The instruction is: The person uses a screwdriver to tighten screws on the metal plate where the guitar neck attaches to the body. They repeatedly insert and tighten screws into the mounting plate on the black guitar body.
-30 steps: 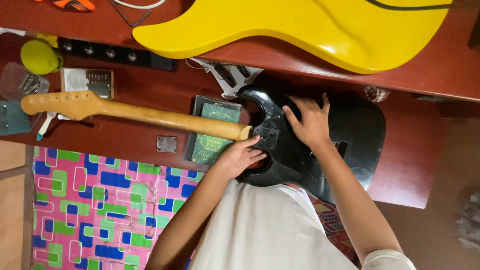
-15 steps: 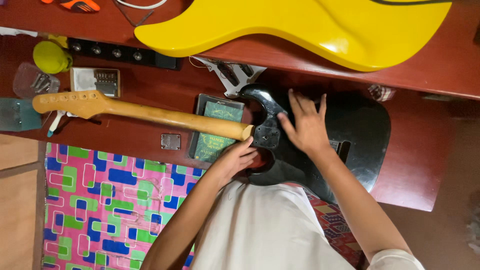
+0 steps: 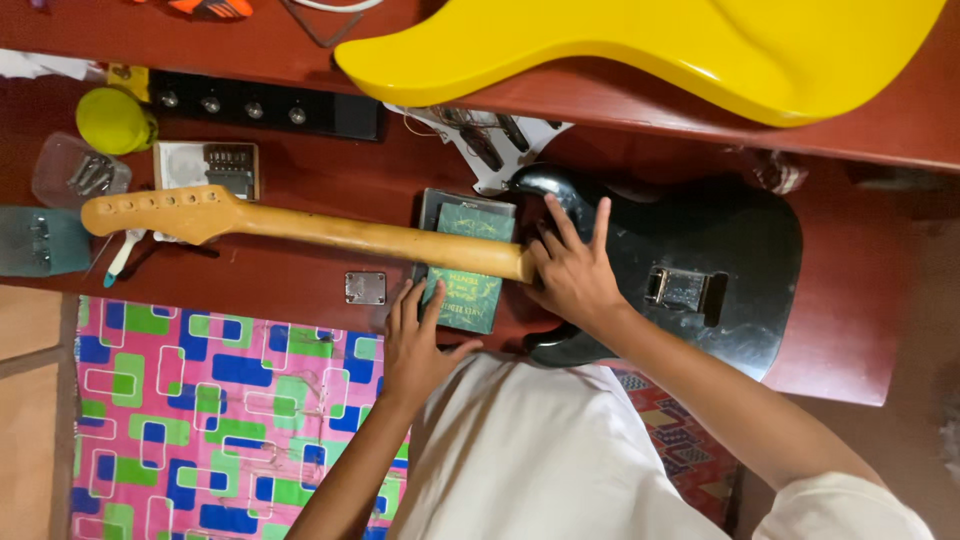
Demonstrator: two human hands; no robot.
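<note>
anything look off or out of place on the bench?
Yes. The black guitar body is stripped: its white pickguard lies loose beside it with wires showing. A square metal plate sits loose near the left hand.

Green rectangular packet (image 3: 466, 268) under guitar neck (image 3: 380, 238) — left fingertips touching; dark-edged.

The yellow guitar body (image 3: 640, 50) at twelve o'clock is cut off by the top and right edges. The right hand (image 3: 575, 275) covers the joint where the wooden guitar neck (image 3: 300, 225) meets the black guitar body (image 3: 700, 260), so whether they are fastened cannot be told. The neck crosses the green booklet (image 3: 465, 275), hiding its middle. At nine o'clock, small metal parts in a clear plastic bag (image 3: 80, 172) are too small to identify. An orange tool (image 3: 210, 6) at eleven o'clock is cropped by the top edge.
</note>
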